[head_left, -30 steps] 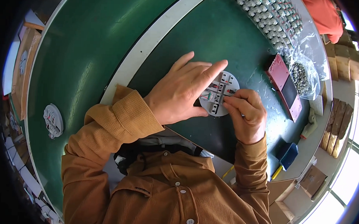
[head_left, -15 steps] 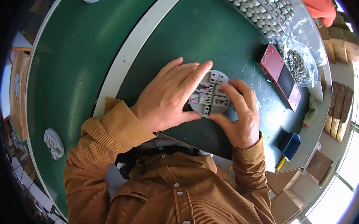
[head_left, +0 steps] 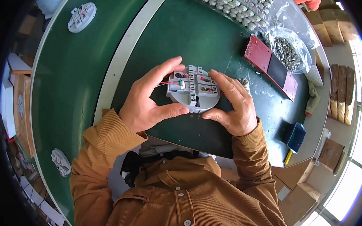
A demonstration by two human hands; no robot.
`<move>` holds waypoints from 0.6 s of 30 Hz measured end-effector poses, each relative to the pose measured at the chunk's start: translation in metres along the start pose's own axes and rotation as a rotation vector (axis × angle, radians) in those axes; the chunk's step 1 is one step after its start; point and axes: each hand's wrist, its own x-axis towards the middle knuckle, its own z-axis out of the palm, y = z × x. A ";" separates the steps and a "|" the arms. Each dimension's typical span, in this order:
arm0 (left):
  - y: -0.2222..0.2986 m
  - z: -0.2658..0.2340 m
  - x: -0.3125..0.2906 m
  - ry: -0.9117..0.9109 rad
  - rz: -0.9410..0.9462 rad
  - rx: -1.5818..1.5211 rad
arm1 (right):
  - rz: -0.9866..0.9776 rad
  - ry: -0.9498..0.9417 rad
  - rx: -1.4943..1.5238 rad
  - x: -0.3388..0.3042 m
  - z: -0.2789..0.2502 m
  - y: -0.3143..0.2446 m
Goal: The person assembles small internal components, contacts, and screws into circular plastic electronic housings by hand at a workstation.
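Note:
In front of me is a round grey plastic base (head_left: 183, 98) with raised rectangular blocks, slots and small metal parts. It is tilted, so its near side wall shows. My left hand (head_left: 143, 95) curves round its left side, thumb by the near rim and fingers by the far left edge. Red and dark wires (head_left: 163, 83) run from a small white-and-green piece (head_left: 182, 84) on the base toward my left palm. My right hand (head_left: 237, 103) grips the right edge, its fingers on the rim and its thumb at the near side. The base's underside is hidden.
A red block with a dark panel (head_left: 270, 68) lies right of my hands, near a clear bag of small metal parts (head_left: 286, 53). Rows of round silvery parts (head_left: 232, 7) are beyond. Similar bases (head_left: 82, 17) sit on the green surface at left. A blue dustpan-like tool (head_left: 295, 137) lies at right.
The base has tilted, and shifted slightly left in view. My left hand has moved from over its left part to its side, thumb lower. Another base has come further into view at upper left.

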 end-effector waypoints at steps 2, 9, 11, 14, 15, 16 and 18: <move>0.000 0.000 0.001 -0.002 0.015 0.004 | -0.006 0.009 0.008 0.003 -0.003 -0.001; 0.011 0.002 0.008 0.154 0.101 -0.162 | 0.030 0.096 0.280 0.012 0.000 -0.009; 0.016 -0.003 0.008 0.233 0.135 -0.266 | 0.168 0.123 0.576 0.014 0.007 -0.016; 0.018 -0.010 0.004 0.237 0.198 -0.105 | 0.223 0.119 0.878 0.005 0.034 -0.008; 0.018 -0.011 0.001 0.237 0.220 -0.028 | 0.261 0.114 1.030 0.001 0.043 -0.004; 0.019 -0.012 -0.002 0.235 0.242 0.049 | 0.301 0.108 1.181 0.000 0.046 -0.004; 0.023 -0.011 -0.005 0.245 0.236 0.053 | 0.309 0.087 1.202 0.003 0.046 -0.006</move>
